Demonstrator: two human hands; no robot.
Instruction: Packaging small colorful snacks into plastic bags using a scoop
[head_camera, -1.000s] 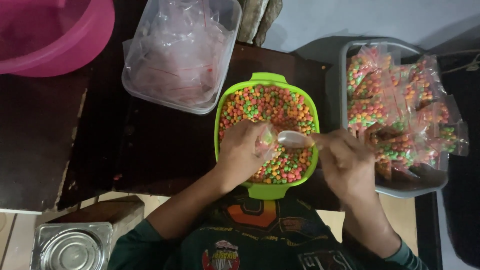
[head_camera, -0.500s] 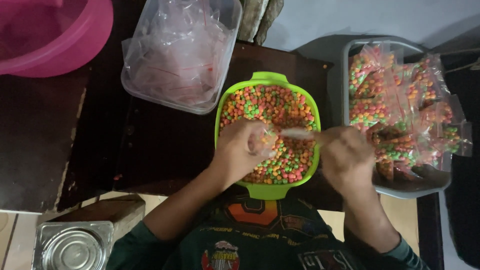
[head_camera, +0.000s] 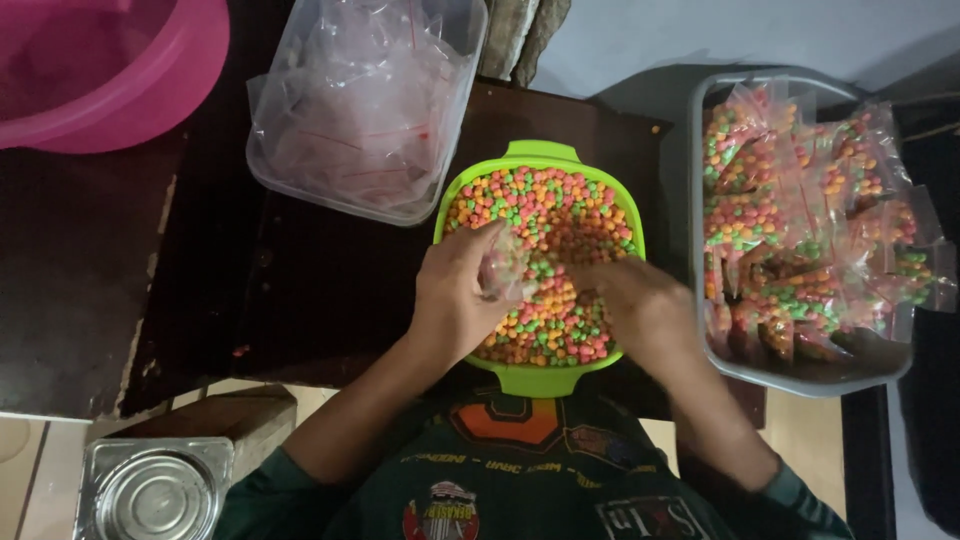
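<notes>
1. Green cloth of my shirt (head_camera: 520, 480) fills the near edge, and a square metal tin (head_camera: 155, 490) sits at my lower left, apart from the work.
2. My left hand (head_camera: 455, 295) is curled, its fingers pinching a small clear plastic bag (head_camera: 503, 268) by the mouth, just above the coloured candy balls (head_camera: 545, 260).
3. My right hand (head_camera: 645, 305) lies palm down over the right side of the sweets, fingers loosely bent; I cannot tell whether it holds anything.
4. Both hands work inside the green plastic tub (head_camera: 530, 155), which rests on the dark wooden table (head_camera: 330, 290) straight ahead of me and is filled nearly to the rim.
5. To do this well, I judge the bag mouth should stay spread wide and low over the tub, so stray balls drop back in rather than onto the table.
6. To the right, just beside the tub, a grey tray (head_camera: 800, 375) holds filled candy bags (head_camera: 790, 230); they overlap too much for an exact count, but I make out well over a dozen.
7. Farther left, a clear container (head_camera: 300, 185) holds a heap of empty bags (head_camera: 365, 100), uncountable.
8. Farthest, a pink basin (head_camera: 150, 100) sits at the top left corner.
9. Count: one tub, one tray, one clear container, one basin, one tin.
</notes>
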